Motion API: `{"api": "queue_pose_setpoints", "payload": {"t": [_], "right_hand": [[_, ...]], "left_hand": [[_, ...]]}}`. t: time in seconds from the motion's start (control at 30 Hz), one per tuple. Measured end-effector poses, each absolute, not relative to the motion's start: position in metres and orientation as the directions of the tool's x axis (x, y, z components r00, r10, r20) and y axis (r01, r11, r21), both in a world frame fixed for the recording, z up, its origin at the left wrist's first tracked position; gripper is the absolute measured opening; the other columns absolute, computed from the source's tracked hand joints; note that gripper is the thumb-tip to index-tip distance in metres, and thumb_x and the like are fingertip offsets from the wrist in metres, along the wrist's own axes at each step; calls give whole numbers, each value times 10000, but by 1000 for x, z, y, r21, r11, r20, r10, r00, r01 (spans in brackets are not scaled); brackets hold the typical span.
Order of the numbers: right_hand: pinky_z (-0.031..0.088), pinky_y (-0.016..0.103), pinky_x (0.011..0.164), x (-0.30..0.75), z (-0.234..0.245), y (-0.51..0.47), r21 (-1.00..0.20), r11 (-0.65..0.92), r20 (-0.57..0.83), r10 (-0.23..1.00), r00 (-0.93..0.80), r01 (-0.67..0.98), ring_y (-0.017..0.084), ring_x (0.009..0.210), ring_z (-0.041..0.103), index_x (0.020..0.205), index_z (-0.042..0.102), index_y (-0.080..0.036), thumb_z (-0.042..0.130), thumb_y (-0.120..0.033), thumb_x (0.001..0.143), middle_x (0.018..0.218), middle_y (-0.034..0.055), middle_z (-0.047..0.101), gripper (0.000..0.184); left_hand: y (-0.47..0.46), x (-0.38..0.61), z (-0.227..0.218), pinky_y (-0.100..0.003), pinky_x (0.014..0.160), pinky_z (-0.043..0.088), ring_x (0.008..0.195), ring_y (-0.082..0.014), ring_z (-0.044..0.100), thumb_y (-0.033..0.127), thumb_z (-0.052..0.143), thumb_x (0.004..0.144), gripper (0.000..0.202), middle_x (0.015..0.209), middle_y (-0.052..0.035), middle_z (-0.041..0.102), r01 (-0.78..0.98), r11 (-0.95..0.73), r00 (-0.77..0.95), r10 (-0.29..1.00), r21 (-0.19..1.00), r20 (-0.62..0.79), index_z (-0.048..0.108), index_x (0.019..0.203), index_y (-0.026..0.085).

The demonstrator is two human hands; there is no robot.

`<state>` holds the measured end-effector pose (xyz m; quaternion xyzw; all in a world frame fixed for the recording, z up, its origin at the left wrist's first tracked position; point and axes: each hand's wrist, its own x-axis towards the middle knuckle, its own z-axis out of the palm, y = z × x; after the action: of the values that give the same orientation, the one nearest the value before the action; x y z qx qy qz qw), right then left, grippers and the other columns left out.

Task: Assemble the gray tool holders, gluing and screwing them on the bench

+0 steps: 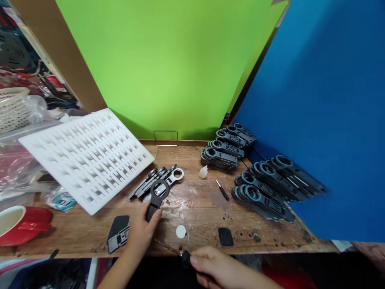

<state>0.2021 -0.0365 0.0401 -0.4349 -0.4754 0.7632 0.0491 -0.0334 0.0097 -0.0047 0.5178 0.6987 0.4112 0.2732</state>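
Note:
My left hand [140, 230] is closed around the handle of a black ring-headed part [157, 196], holding it upright over the wooden bench [198, 204]. My right hand [215, 267] sits at the bench's front edge, pinched on the black handle of a thin tool [170, 248] whose shaft points left toward the left hand. Just behind the held part lies a fan of similar black and grey parts [159, 178]. A small white disc [181, 231] lies between my hands, and a black pad [225, 237] rests to its right.
A white foam tray [87, 158] with slots leans at the left. Stacks of black ring-headed parts [227, 146] and blue-ringed ones [270, 186] fill the right. A small screwdriver [222, 190], a white dropper bottle [203, 171], a black-grey piece [118, 233] and a red bowl [21, 224] also sit here.

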Motion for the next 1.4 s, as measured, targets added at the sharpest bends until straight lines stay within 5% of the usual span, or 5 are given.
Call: {"api": "queue_pose_setpoints", "payload": {"t": [0.17,0.37,0.5,0.77,1.4], "right_hand": [[351,188,456,229,38,-35,-797,-360,-590,635,-499,484,87,452,481,770,605,-175,451,-511,836,607,-10,577,376],[417,412,910,296,4,-22,-447,-87,-177,984,7,890,287,1071,569,1226,569,-172,408,-315,902,1176,139,619,389],[410,455,918,305,-9,-17,-274,-46,28,998,56,961,303,1055,543,1178,599,-146,459,-251,874,1148,159,606,351],[441,395,926,186,23,-25,-588,383,241,924,-298,713,248,1077,514,1297,459,-223,518,-250,848,1211,94,563,453],[414,261,830,185,39,-17,-734,301,72,926,-371,609,170,920,546,947,594,-201,593,-264,856,955,26,616,110]], "left_hand": [[24,-54,-10,-395,728,489,887,-331,626,587,619,666,539,925,-99,671,562,218,-363,932,798,1,593,1061,221],[6,-22,-18,-181,289,257,286,-109,376,655,638,640,618,451,91,451,-163,390,-166,894,906,-415,496,1074,238],[-12,17,-17,-283,407,454,500,-212,607,707,617,623,617,592,-33,621,-276,437,-95,874,856,-477,609,980,204],[-20,54,-2,-439,816,514,967,-240,616,517,526,850,432,1092,-93,640,-160,388,-79,911,908,-404,586,1135,199],[-28,38,-7,-494,1049,377,1237,-361,447,540,644,661,332,1049,-28,692,-46,411,-136,900,910,-413,707,877,296]]}}
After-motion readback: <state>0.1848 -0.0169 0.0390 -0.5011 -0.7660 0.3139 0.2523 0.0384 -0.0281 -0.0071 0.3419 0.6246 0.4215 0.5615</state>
